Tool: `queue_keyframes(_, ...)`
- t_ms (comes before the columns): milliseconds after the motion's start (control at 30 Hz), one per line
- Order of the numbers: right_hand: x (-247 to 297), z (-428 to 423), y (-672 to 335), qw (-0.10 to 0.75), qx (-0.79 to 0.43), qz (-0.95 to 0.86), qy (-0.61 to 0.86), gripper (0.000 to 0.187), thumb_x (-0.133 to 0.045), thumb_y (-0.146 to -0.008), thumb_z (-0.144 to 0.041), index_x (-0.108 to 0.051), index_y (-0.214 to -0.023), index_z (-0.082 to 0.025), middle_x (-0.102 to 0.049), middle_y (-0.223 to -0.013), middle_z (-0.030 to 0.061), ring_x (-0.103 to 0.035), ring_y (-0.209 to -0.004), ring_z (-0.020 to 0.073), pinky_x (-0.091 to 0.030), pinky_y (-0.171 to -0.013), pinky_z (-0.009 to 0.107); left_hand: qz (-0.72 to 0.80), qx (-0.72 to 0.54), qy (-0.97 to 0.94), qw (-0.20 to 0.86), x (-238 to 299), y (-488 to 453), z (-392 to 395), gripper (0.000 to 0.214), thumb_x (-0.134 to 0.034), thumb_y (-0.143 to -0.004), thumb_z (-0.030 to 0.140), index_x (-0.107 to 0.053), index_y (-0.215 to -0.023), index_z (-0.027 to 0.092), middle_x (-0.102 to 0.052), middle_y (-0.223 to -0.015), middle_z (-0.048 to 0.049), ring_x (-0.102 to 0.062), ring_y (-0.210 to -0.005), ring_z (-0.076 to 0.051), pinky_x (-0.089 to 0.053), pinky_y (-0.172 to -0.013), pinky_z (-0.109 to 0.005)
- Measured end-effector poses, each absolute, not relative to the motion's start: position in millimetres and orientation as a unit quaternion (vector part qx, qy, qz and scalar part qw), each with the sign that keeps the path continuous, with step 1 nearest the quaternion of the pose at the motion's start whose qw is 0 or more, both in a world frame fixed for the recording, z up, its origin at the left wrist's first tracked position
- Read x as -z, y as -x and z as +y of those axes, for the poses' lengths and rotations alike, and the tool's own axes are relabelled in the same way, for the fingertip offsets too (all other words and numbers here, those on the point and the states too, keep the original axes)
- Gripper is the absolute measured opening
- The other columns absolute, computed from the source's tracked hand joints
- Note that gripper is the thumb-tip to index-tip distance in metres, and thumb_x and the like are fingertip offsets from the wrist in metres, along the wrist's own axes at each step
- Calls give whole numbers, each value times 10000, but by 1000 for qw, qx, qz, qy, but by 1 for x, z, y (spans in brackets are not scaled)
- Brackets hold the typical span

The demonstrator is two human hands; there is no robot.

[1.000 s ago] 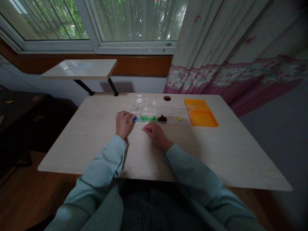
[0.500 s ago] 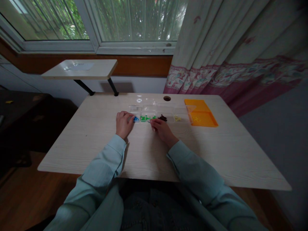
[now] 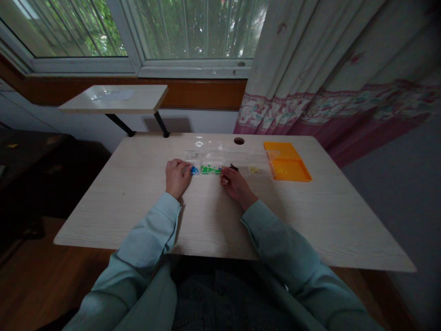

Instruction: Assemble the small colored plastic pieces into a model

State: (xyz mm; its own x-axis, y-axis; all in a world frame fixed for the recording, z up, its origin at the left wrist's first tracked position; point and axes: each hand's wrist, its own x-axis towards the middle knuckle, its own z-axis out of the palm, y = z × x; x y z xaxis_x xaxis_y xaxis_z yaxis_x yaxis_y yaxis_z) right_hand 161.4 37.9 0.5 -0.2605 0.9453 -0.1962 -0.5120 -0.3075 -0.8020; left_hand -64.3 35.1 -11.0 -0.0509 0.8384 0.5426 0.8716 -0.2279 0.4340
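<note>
Sleeves: light blue-green cuffs (image 3: 161, 214) on both my forearms, reaching in over the near edge of the pale table (image 3: 206, 230).
Right hand: my right hand (image 3: 237, 186) is at the front of the clear box (image 3: 263, 170), thumb and fingertips close together by the right end of the green pieces (image 3: 208, 170); I cannot tell whether they grip anything.
Left hand: my left hand (image 3: 177, 178) has its fingers bent at the box's left end, beside the blue pieces (image 3: 195, 170); its hold is hidden.
Clear box: on the table before me, divided in a row, blue at left, then green, dark brown pieces (image 3: 234, 167) partly behind my right hand, then yellow pieces (image 3: 254, 170).
Orange tray: the tray (image 3: 292, 156) lies at the box's right end, divided in two.
Far edge: a round hole (image 3: 239, 141) and a raised shelf (image 3: 117, 105).
Beyond: window (image 3: 200, 32) and curtain (image 3: 296, 69).
</note>
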Motion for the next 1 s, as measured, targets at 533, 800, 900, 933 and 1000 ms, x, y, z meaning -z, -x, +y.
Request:
queue_keyframes(533, 12, 36, -154, 483, -665, -430, 374, 292, -779, -644, -427, -653, -722, -175, -487, -549, -56, -394, -497, 62, -265, -487, 225, -454, 435, 777, -17, -4, 27, 15, 275, -637, -863, 425, -676, -1037, 216, -637, -954, -63, -543, -981, -210, -434, -882, -375)
queue_keyframes(800, 9, 32, -151, 459, -611, -505, 401, 331, -720, -683, -505, -652, -709, -182, -465, -508, -54, -366, -496, 84, -249, -507, 250, -450, 438, 778, -17, -2, 24, 17, 263, -648, -852, 437, -685, -999, 222, -658, -951, -55, -560, -956, -203, -442, -879, -382)
queue_keyframes(900, 5, 31, -150, 453, -609, -509, 406, 365, -720, -667, -541, -646, -700, -185, -456, -501, -55, -357, -489, 87, -251, -506, 254, -444, 436, 782, -18, -1, 24, 17, 235, -642, -860, 427, -696, -980, 232, -678, -937, -47, -573, -939, -196, -446, -864, -381)
queue_keyframes(933, 5, 30, -150, 451, -609, -508, 408, 374, -720, -662, -551, -644, -696, -186, -456, -500, -54, -360, -491, 89, -252, -506, 255, -443, 435, 784, -16, -1, 24, 18, 224, -639, -864, 419, -698, -975, 234, -684, -930, -45, -576, -933, -194, -446, -859, -380)
queue_keyframes(1000, 5, 31, -149, 451, -609, -510, 407, 381, -717, -664, -558, -640, -685, -186, -460, -503, -50, -366, -496, 92, -252, -508, 256, -442, 432, 786, -11, 0, 25, 18, 206, -631, -873, 402, -702, -971, 235, -694, -919, -42, -582, -918, -191, -446, -853, -380)
